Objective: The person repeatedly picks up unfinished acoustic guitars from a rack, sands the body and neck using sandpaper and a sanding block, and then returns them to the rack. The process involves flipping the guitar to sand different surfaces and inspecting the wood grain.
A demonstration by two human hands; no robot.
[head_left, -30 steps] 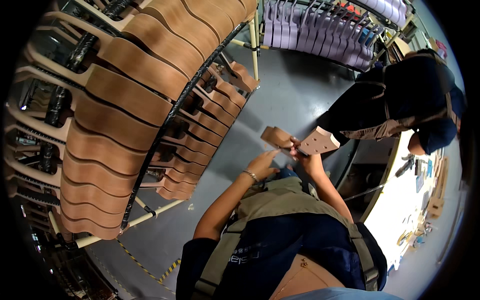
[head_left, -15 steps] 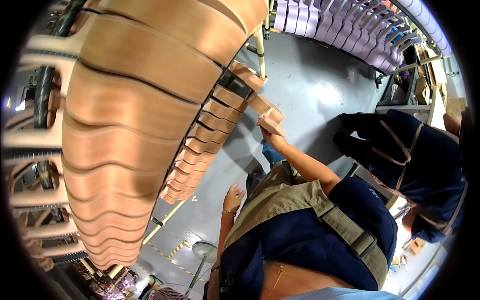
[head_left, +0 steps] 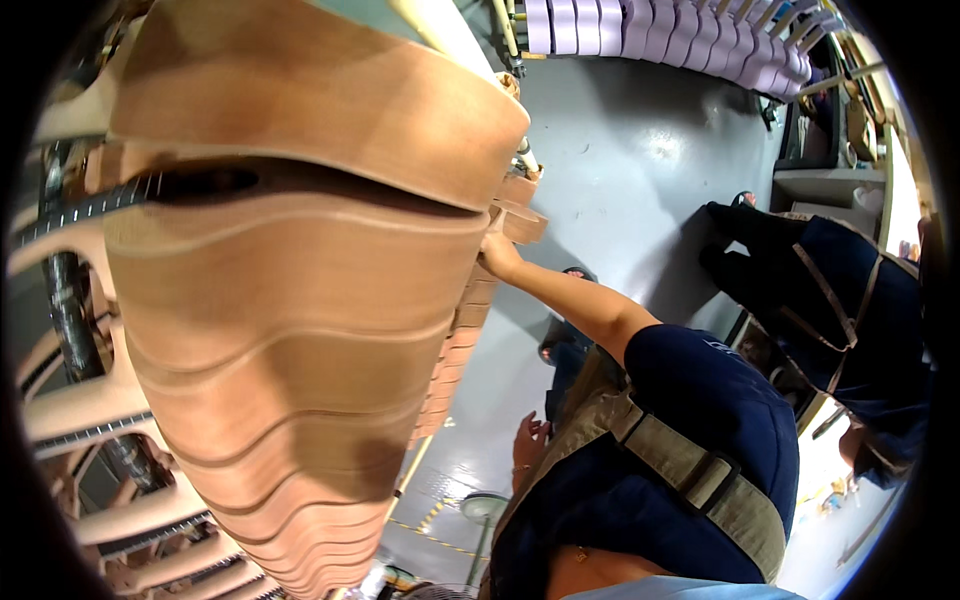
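My right hand (head_left: 499, 252) is closed on a pale wooden guitar part (head_left: 523, 224), partly hidden at the edge of the large rack of wooden guitar bodies (head_left: 290, 280). The necks and fretboards of those guitars (head_left: 75, 213) point out to the left. My left hand (head_left: 528, 442) hangs lower, beside my body, with its fingers apart and nothing visible in them. Below the big row, more wooden bodies (head_left: 450, 370) are stacked along the rack's side.
A co-worker in dark clothes (head_left: 830, 310) bends at a workbench on the right. A rack of lavender guitar bodies (head_left: 670, 30) stands across the grey floor (head_left: 630, 170). A green fan stand (head_left: 482, 505) is near yellow-striped floor tape.
My right hand has carried the wooden part up and leftward to the rack. My left hand has let it go and dropped. My view has swung closer over the big rack.
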